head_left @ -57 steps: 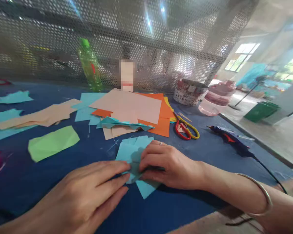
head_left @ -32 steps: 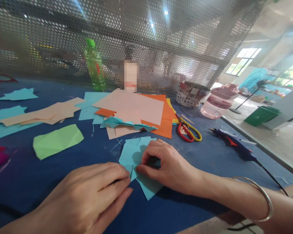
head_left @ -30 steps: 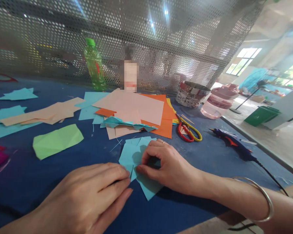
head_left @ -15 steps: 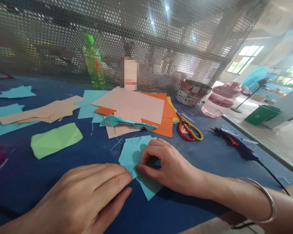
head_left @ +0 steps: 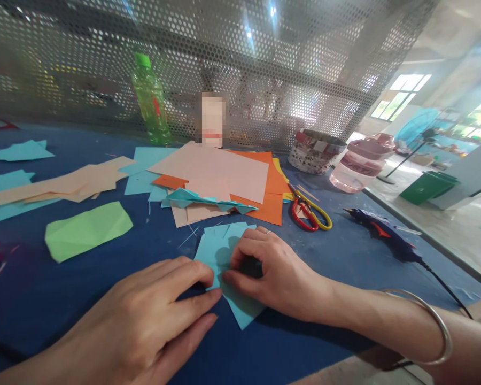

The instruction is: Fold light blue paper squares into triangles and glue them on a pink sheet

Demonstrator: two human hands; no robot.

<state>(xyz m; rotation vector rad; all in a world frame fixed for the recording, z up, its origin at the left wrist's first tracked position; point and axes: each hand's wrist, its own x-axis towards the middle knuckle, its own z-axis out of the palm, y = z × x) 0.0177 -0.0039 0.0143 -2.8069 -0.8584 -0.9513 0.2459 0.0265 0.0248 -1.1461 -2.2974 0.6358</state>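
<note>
Sheets of light-blue paper (head_left: 214, 251) lie folded and layered on the table in front of me, one corner pointing towards me. My right hand (head_left: 270, 262) is curled over their right side, thumb and fingertips closed on the paper near its middle. At the left edge, the index fingertip of my left hand (head_left: 156, 315) touches the paper. The other visible fingers of that hand are stretched out and apart, with the thumb below, off the paper. My hands hide part of the folds.
Behind lie a pale pink sheet (head_left: 212, 171), orange paper (head_left: 270, 208) and other cut pieces. Green paper (head_left: 88, 230) is at left; scissors (head_left: 309, 210) and a glue gun (head_left: 385, 232) with a cord at right. A green bottle (head_left: 150, 101), paper-covered pot (head_left: 316, 152) and pink bottle (head_left: 361, 163) stand further back.
My left hand's fingers have parted, and its index finger has bent up onto the paper's left edge. My right hand stays in place. The view has shifted slightly.
</note>
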